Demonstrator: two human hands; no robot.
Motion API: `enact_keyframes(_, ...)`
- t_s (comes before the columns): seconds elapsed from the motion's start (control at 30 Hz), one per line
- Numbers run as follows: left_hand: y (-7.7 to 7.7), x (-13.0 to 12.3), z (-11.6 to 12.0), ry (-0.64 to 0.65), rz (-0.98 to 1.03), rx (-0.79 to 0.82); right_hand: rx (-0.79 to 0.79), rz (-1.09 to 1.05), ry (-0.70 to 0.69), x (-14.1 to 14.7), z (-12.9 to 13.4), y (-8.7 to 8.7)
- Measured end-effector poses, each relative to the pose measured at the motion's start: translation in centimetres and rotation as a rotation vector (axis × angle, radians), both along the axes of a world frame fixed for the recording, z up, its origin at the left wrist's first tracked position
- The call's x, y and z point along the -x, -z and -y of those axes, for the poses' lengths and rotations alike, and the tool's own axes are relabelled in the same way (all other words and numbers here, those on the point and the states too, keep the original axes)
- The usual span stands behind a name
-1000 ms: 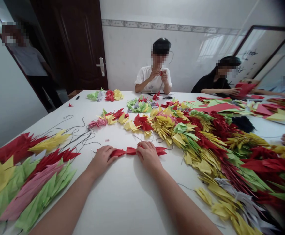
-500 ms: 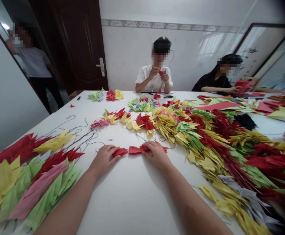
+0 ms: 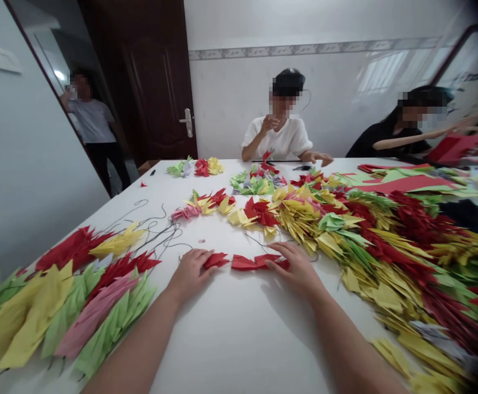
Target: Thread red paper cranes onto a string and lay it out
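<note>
Lining the left of the table (image 3: pixel 231 345): pink bundle (image 3: pixel 99 317), one; red bundles (image 3: pixel 73 249), two; yellow and green bundles beside them, overlapping, number uncertain. Cords (image 3: pixel 157 232), black, tangled beyond. Right: paper heap (image 3: pixel 386 295), one, yellow, red and green, running near to far, hemming in that side. Far left: pen (image 3: pixel 152 172), one; red scrap (image 3: pixel 143 185), one. People: three, one in white (image 3: pixel 278 139), one in black (image 3: pixel 386 137), one standing (image 3: pixel 95 123) far left. Centre: red papers (image 3: pixel 243 263), two showing, a gap between, both partly hidden by fingers. Left hand (image 3: pixel 190 273), one: half-curled over the left paper. Right hand (image 3: pixel 298 268), one: loosely bent over the right paper. Firmness of either grip: cannot tell.
</note>
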State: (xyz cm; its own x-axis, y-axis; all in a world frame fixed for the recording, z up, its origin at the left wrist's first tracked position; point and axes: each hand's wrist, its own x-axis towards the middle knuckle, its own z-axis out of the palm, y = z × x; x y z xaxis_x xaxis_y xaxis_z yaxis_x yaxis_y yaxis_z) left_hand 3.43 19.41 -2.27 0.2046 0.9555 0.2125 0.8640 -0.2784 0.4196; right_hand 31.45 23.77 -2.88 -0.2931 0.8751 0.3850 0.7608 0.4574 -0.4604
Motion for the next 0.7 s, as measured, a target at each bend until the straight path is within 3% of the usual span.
enact_keyframes(0.17,0.1,-0.1,0.0,-0.026,-0.007,0.025,0.139,0.028,0.046,-0.4,-1.0,1.0)
enact_keyframes(0.53,0.5,0.2,-0.2,-0.029,0.005,-0.023,0.079,0.153,0.079,-2.3,-2.5,2.2)
enact_keyframes(0.7,0.6,0.2,-0.2,-0.027,0.006,-0.01,0.076,0.093,0.134,-1.8,-2.2,1.8)
